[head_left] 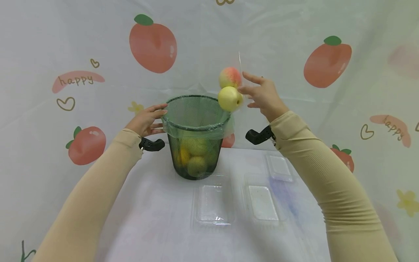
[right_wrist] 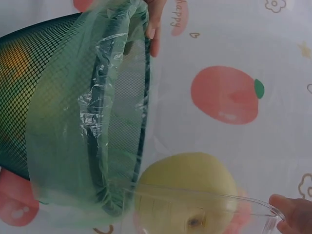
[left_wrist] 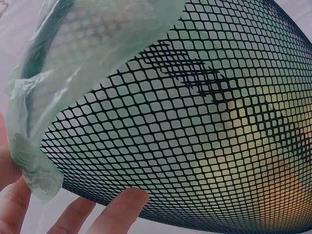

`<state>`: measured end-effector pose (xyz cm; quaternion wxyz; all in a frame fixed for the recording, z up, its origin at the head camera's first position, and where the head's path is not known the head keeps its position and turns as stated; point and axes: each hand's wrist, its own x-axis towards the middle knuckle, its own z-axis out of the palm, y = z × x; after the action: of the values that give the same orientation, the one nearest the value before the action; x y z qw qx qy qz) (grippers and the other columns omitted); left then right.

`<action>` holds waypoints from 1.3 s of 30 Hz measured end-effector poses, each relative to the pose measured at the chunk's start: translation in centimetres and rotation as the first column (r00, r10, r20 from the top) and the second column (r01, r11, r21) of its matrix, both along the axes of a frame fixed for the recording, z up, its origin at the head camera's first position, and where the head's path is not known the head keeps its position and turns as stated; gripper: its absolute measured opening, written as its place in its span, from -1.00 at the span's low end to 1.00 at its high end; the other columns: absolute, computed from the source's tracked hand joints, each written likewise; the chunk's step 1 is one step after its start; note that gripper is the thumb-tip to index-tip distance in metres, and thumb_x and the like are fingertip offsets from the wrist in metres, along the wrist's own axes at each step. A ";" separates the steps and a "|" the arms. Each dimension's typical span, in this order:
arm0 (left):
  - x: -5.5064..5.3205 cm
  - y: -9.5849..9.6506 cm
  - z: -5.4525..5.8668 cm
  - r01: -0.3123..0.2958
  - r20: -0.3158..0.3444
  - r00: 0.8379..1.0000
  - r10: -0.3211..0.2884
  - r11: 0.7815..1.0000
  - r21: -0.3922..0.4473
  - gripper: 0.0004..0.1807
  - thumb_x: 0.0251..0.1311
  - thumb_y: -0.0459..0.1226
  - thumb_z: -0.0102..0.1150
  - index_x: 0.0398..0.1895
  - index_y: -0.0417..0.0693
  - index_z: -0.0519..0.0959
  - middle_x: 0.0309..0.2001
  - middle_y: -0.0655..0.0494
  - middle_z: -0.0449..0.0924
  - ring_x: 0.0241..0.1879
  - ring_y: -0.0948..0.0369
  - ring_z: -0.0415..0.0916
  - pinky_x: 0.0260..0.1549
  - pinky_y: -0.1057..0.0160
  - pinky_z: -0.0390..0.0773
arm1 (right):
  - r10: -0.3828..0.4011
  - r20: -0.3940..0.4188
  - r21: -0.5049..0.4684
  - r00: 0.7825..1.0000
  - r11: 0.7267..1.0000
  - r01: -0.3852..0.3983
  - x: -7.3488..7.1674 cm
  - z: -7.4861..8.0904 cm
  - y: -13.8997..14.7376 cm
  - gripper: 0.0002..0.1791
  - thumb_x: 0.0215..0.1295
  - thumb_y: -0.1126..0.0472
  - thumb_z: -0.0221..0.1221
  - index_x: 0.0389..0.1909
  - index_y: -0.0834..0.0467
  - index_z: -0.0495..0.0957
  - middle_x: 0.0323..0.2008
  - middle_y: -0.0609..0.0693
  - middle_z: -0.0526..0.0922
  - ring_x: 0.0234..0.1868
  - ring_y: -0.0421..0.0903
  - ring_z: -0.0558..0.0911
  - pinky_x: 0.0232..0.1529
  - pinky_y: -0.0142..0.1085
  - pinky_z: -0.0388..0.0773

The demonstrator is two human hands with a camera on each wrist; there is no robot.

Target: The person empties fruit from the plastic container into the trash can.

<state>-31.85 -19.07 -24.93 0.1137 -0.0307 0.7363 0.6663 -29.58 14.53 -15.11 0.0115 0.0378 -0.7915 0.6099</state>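
My right hand (head_left: 263,92) pinches the edge of a clear plastic container (right_wrist: 253,202), tilted above the right side of the bin's rim. A yellow apple-like fruit (head_left: 230,99) and a pink-and-yellow peach (head_left: 230,76) are at the container, the peach above the other fruit in the head view. My left hand (head_left: 147,120) touches the left side of the black mesh bin (head_left: 196,127), its fingers spread and fairly straight against the rim and mesh. A green plastic bag (left_wrist: 36,168) lines the bin and folds over its rim. Several yellow and orange fruits (head_left: 196,165) show through the mesh.
Clear plastic containers lie on the white table in front of the bin: one container (head_left: 214,203) near the middle, another container (head_left: 263,202) beside it, and a third container (head_left: 279,167) farther back. Behind the bin hangs a white cloth (head_left: 203,43) printed with fruit.
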 end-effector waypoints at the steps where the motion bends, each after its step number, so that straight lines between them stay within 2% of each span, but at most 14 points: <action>1: 0.0 0.0 0.0 -0.001 0.000 1.000 0.001 1.000 -0.001 -0.41 0.46 -0.08 -0.07 0.50 0.38 0.10 0.56 0.18 -0.14 0.46 -0.11 0.07 0.16 0.13 0.55 | -0.004 0.002 -0.001 1.000 1.000 0.004 0.0 0.1 -0.1 -0.33 0.32 0.23 0.20 0.41 -0.21 0.28 0.55 -0.11 -0.09 0.42 0.15 0.26 0.37 0.08 0.31; 4: 0.0 0.1 0.0 -0.007 0.002 1.000 0.007 1.000 -0.002 -0.41 0.46 -0.09 -0.06 0.50 0.38 0.11 0.56 0.17 -0.14 0.45 -0.11 0.07 0.07 0.19 0.61 | -0.019 0.000 0.004 1.000 1.000 0.019 0.0 0.3 -0.3 -0.33 0.31 0.25 0.21 0.40 -0.21 0.30 0.49 -0.04 0.12 0.40 0.07 0.31 0.36 0.09 0.31; 7: -0.1 0.1 0.0 -0.014 0.003 1.000 0.014 1.000 -0.001 -0.41 0.46 -0.09 -0.06 0.50 0.38 0.12 0.56 0.17 -0.14 0.45 -0.12 0.07 -0.07 0.27 0.68 | -0.044 -0.023 0.009 0.999 0.999 0.044 0.0 0.7 -0.3 -0.33 0.31 0.28 0.21 0.39 -0.22 0.31 0.33 0.08 0.36 0.32 0.02 0.41 0.34 0.09 0.34; 9: -0.1 0.1 0.0 -0.013 0.004 1.000 0.013 1.000 0.000 -0.41 0.46 -0.09 -0.06 0.50 0.38 0.12 0.56 0.18 -0.15 0.45 -0.12 0.06 -0.14 0.30 0.69 | -0.057 -0.035 0.007 0.998 0.998 0.057 0.1 1.0 -0.3 -0.33 0.31 0.28 0.22 0.38 -0.23 0.32 0.28 0.09 0.39 0.28 0.00 0.44 0.34 0.09 0.35; 11: -0.1 0.1 0.0 -0.011 0.006 1.000 0.011 1.000 -0.003 -0.41 0.46 -0.08 -0.06 0.50 0.38 0.11 0.56 0.18 -0.16 0.46 -0.12 0.05 -0.17 0.32 0.69 | -0.060 -0.040 0.001 0.997 0.998 0.060 0.2 1.3 -0.1 -0.33 0.31 0.27 0.22 0.37 -0.27 0.32 0.33 0.07 0.33 0.29 -0.01 0.42 0.34 0.07 0.35; 15: -0.1 0.0 0.0 -0.011 0.011 1.000 0.011 1.000 -0.005 -0.41 0.45 -0.07 -0.06 0.50 0.39 0.11 0.57 0.18 -0.20 0.46 -0.11 0.05 -0.19 0.34 0.69 | -0.053 -0.028 -0.028 0.998 0.998 0.053 0.4 1.7 0.2 -0.34 0.33 0.23 0.21 0.38 -0.31 0.30 0.50 -0.13 0.08 0.40 -0.06 0.30 0.36 0.03 0.34; 19: -0.1 -0.1 -0.1 -0.012 0.009 1.000 0.012 1.000 0.008 -0.41 0.45 -0.09 -0.05 0.51 0.37 0.11 0.57 0.17 -0.22 0.46 -0.12 0.05 -0.19 0.33 0.69 | -0.036 -0.022 -0.071 0.999 0.997 0.034 0.5 1.6 0.5 -0.33 0.34 0.23 0.21 0.39 -0.29 0.27 0.50 -0.18 0.05 0.40 -0.05 0.33 0.37 0.03 0.32; 27: -0.3 -0.1 -0.1 -0.013 0.007 1.000 0.013 0.999 0.030 -0.40 0.45 -0.10 -0.04 0.51 0.35 0.11 0.57 0.14 -0.24 0.46 -0.13 0.04 -0.17 0.31 0.70 | 0.032 0.013 -0.216 0.999 0.976 -0.028 0.5 0.8 2.0 -0.30 0.34 0.26 0.20 0.43 -0.25 0.23 0.48 -0.09 0.14 0.50 0.14 0.08 0.37 -0.01 0.30; 34: -0.2 0.0 -0.1 -0.013 0.008 1.000 0.012 1.000 0.026 -0.40 0.44 -0.08 -0.04 0.50 0.37 0.11 0.57 0.17 -0.22 0.46 -0.11 0.04 -0.11 0.29 0.69 | 0.044 0.059 -0.306 0.997 0.952 -0.024 0.5 0.2 3.5 -0.33 0.36 0.22 0.18 0.41 -0.31 0.24 0.53 -0.19 -0.07 0.53 0.14 -0.06 0.33 -0.09 0.36; 39: -0.2 0.1 -0.1 -0.010 0.007 1.000 0.010 1.000 0.019 -0.40 0.45 -0.08 -0.05 0.51 0.37 0.10 0.57 0.13 -0.25 0.46 -0.12 0.04 -0.11 0.29 0.68 | 0.044 0.098 -0.386 0.994 0.923 -0.002 0.4 -0.2 4.6 -0.33 0.35 0.19 0.20 0.39 -0.34 0.26 0.54 -0.06 -0.16 0.54 0.08 -0.06 0.38 -0.01 0.31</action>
<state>-32.04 -19.00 -25.00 0.1132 -0.0357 0.7294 0.6737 -29.15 19.12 -15.28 -0.0302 0.0120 -0.6553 0.7547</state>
